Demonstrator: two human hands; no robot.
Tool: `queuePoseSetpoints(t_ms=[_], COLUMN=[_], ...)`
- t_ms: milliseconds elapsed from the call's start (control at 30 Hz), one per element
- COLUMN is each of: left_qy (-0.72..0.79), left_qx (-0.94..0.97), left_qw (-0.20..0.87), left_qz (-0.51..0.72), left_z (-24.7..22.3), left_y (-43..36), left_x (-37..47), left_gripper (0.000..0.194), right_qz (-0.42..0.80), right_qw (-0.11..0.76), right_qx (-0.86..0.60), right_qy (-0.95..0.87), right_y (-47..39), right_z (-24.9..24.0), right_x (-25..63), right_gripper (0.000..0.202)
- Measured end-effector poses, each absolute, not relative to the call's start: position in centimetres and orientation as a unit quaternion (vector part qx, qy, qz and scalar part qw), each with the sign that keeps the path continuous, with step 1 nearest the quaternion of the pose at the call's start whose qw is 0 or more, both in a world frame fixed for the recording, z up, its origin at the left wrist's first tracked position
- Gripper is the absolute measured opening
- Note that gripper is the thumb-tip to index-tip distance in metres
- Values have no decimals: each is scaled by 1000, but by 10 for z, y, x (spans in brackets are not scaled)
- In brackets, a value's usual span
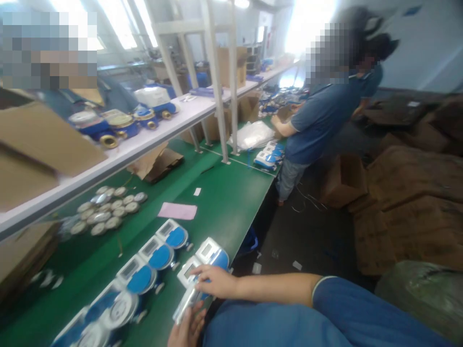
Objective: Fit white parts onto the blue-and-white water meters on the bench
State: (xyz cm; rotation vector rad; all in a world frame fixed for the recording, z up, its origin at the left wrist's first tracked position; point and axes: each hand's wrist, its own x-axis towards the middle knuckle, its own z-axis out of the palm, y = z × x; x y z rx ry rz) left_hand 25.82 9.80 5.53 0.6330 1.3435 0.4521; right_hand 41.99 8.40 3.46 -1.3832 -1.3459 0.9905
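Observation:
At the table's near edge, a water meter with a white case is tilted between my hands. My left hand grips its lower end, fingers curled round it. My right hand closes over its upper end, thumb and fingers bent. Just beyond stand a white-and-blue water meter, partly covered by my right fingers, and another water meter. To the left runs a row of several similar meters with blue lids. Two nearer ones in that row carry round white discs on top.
The green table bears a pink paper, several round pale parts and brown cardboard. Above it, a white shelf on posts holds brass-ended meters. A co-worker stands farther along; cardboard boxes lie at right.

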Motion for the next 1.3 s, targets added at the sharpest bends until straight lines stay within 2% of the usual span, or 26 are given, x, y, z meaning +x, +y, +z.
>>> queuePoseSetpoints(t_ms=[200,300,433,533,700,1300], left_qy=[512,501,502,506,506,550], left_qx=[306,301,308,333,370,466], left_qw=[735,737,723,707,691,591], left_qz=[324,338,362,367,361,363], left_z=[64,56,49,51,61,72], left_y=[77,78,71,65,63,65], left_x=[247,234,216,208,201,187], left_gripper=[44,44,43,42,39,32], right_qz=[443,451,406,358,395,410], right_qw=[434,404,390,402,353,311], right_qx=[-540,-524,-529,-528,-445,-401], right_qy=[-568,-599,-635,-658,-722,-757], right_y=[83,91,96,102,113,121], right_z=[34,25,27,40,58,63], right_x=[410,401,392,387,372,355], right_gripper=[26,27,22,26,20,18])
